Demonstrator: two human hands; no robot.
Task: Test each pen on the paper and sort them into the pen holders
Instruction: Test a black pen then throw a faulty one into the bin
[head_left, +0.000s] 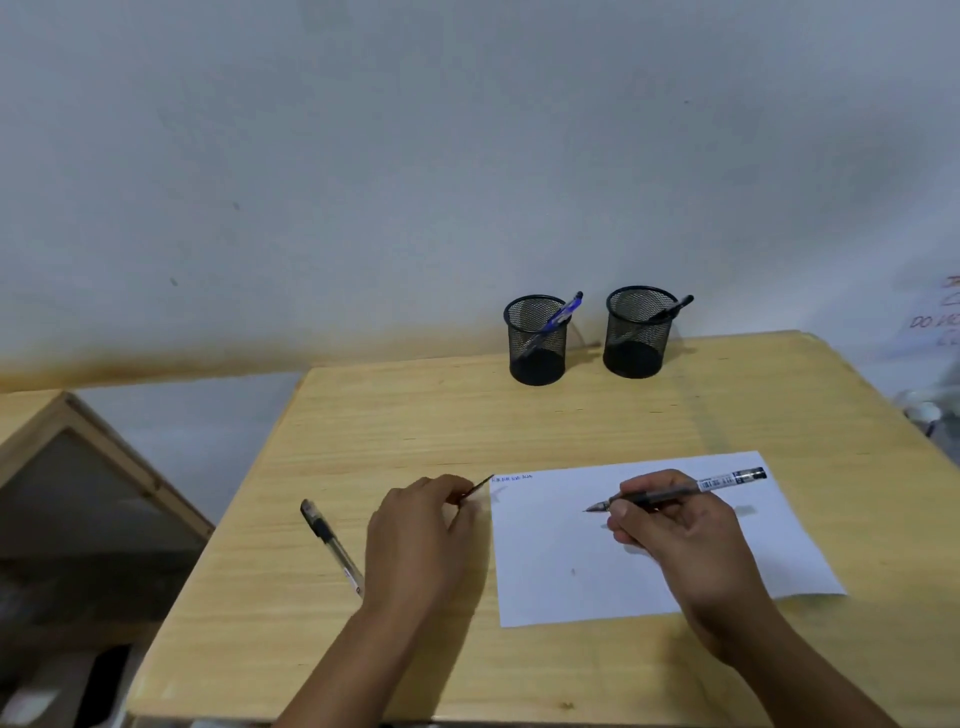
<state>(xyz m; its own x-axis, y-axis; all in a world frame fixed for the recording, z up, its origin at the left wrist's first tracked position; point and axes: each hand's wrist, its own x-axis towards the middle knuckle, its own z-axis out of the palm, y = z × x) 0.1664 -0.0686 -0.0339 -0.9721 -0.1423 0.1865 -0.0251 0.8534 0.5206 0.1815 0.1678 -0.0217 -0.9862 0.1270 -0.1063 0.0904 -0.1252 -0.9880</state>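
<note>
Pen (680, 492) pinched by right grip (675, 525) | left grip (415, 530) pinches cap (475, 491) | holders (537, 340) behind

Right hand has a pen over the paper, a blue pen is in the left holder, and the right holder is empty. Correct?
Not quite. The head view shows the right holder is not empty: a black pen leans in it. The rest stands: the right hand holds a pen over the paper, and a blue pen sits in the left holder.
</note>
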